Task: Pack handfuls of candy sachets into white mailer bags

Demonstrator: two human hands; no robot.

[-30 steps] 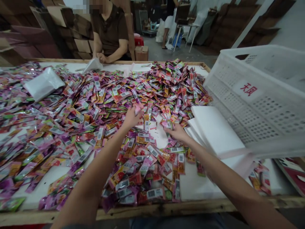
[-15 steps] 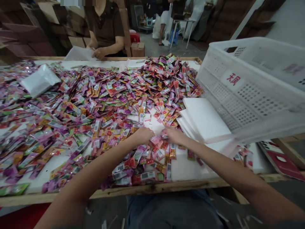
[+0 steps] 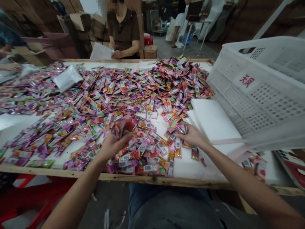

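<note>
My left hand (image 3: 114, 144) is closed round a small bunch of shiny snack sachets (image 3: 122, 128), lifted a little above the heap and somewhat blurred. Farther right, my right hand (image 3: 192, 135) grips more sachets (image 3: 181, 128) at the edge of the pile, their ends poking out past the fingers. Pink, purple, orange and green sachets with barcodes (image 3: 147, 168) lie loose between and below my hands. Beside my right hand rests a stack of white plastic bags or sheets (image 3: 212, 119).
A white perforated crate (image 3: 264, 92) stands tilted at the right. A large mound of sachets (image 3: 176, 74) rises at the back. A white packet (image 3: 68, 78) lies on the pile. Across the wood-edged table (image 3: 152, 179), a person (image 3: 125, 35) holds a white bag (image 3: 101, 51). Another person's hand (image 3: 13, 67) shows far left.
My hands have moved apart from the middle; the left has swung left and up with a bunch of sachets, the right slightly right with sachets. The view has turned left.
</note>
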